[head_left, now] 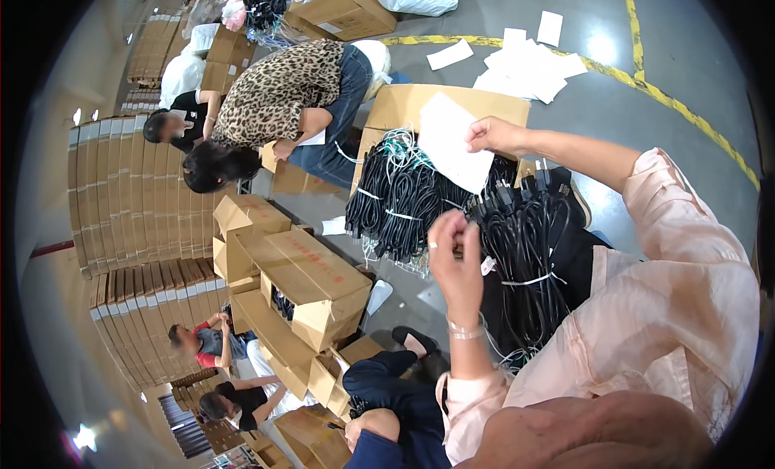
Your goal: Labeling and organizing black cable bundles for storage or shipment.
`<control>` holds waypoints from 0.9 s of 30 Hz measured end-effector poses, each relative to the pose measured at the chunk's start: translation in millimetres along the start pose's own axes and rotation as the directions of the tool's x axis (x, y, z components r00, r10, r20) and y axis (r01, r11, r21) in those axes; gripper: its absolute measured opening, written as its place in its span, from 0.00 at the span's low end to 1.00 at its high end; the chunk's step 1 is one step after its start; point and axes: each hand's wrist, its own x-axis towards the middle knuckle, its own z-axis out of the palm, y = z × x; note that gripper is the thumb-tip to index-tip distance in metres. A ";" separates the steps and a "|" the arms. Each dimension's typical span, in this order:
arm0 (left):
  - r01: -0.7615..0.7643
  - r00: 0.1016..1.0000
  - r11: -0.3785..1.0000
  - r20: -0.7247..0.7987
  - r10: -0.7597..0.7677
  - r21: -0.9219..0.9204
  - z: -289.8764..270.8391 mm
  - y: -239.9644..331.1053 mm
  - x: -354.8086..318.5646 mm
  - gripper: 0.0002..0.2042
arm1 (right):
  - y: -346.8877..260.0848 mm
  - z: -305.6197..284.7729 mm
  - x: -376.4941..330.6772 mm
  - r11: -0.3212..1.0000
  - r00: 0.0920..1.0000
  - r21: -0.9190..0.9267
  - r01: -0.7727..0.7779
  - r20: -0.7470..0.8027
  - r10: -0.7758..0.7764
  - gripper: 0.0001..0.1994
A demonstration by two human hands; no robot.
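Observation:
My right hand [494,135] pinches the edge of a white paper sheet [452,144] over an open cardboard box [404,106]. Coiled black cable bundles [404,198] tied with white ties spill out of that box. My left hand [454,263], with a ring and a clear bracelet, has its fingers closed on the end of a black cable from another heap of black cables [529,267] on my lap. A small white tag [488,265] hangs beside that hand. Both arms are in pale pink sleeves.
A person in a leopard-print top [282,90] bends over boxes at the upper left, with another person beside them. Brown cartons [311,283] stand stacked at the centre left. Flat carton stacks [129,194] line the left. White sheets [529,69] and a yellow floor line [670,98] are at the upper right.

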 end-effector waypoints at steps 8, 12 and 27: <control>0.148 0.967 0.949 -0.162 -0.198 -0.277 38.7 -49.1 37.5 0.09 | -46.2 23.3 -25.0 0.979 0.928 0.158 -0.129 0.366 0.063 0.06; 0.171 0.961 0.947 -0.165 -0.220 -0.270 46.7 -58.2 36.1 0.10 | -46.2 24.4 -24.5 0.960 0.894 0.188 -0.208 0.435 0.108 0.06; 0.219 0.921 0.840 -0.178 -0.346 -0.496 35.4 -76.9 40.2 0.08 | -35.5 17.4 -7.1 0.987 0.939 -0.021 0.157 0.312 -0.143 0.05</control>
